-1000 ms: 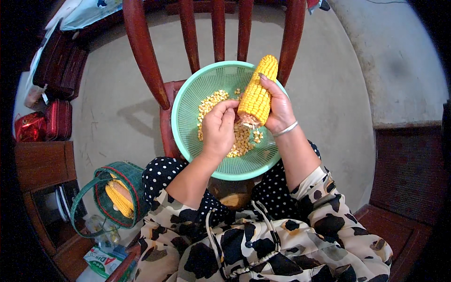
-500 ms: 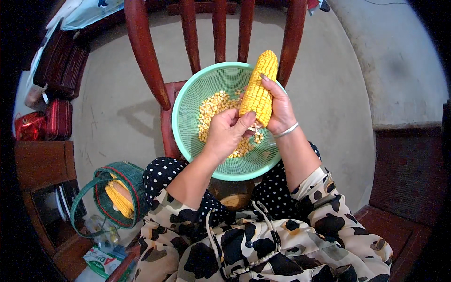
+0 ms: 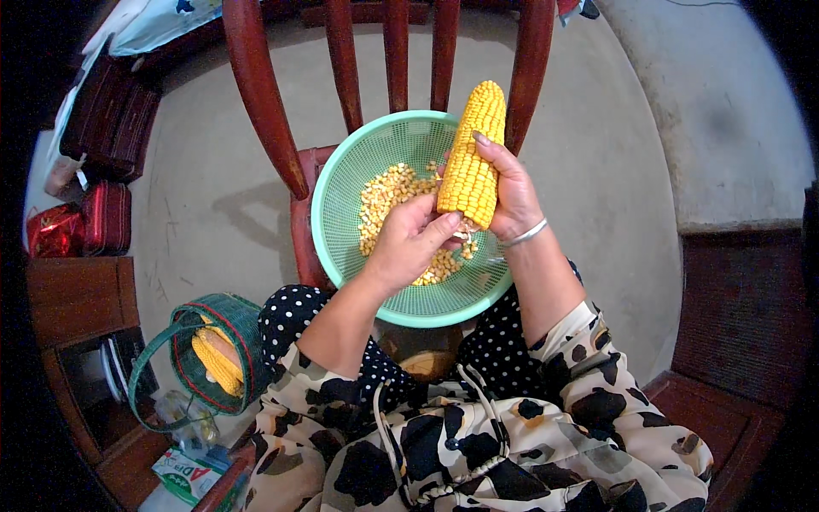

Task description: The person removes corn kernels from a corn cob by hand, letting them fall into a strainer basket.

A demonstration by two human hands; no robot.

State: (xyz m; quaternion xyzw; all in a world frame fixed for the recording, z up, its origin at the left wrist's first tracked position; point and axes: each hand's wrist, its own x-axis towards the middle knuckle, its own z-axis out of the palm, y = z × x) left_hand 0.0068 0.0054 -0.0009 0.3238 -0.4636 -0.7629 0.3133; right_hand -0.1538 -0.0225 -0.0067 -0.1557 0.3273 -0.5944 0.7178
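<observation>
Over a light green plastic colander (image 3: 340, 271), my right hand (image 3: 514, 194) grips a yellow corn cob (image 3: 473, 162), thumb laid along its upper side. The cob slants, with its tip up and away from me. At its near end, where pale bare cob shows, my left hand (image 3: 406, 241) is closed on it, thumb against the lowest rows of kernels. The left fingertips are hidden behind the cob. Loose corn kernels (image 3: 388, 198) lie spread across the colander's bottom beneath both hands.
The colander rests on a red wooden chair (image 3: 316, 162) with an upright slatted back. At the lower left, a dark green basket (image 3: 192, 375) holds several corn cobs (image 3: 218, 358). Bags and a carton (image 3: 189, 472) lie below it. Wooden cabinets (image 3: 81, 286) line the left.
The cob and my right hand have shifted slightly up. My left thumb has eased down off the kernels toward the cob's near end.
</observation>
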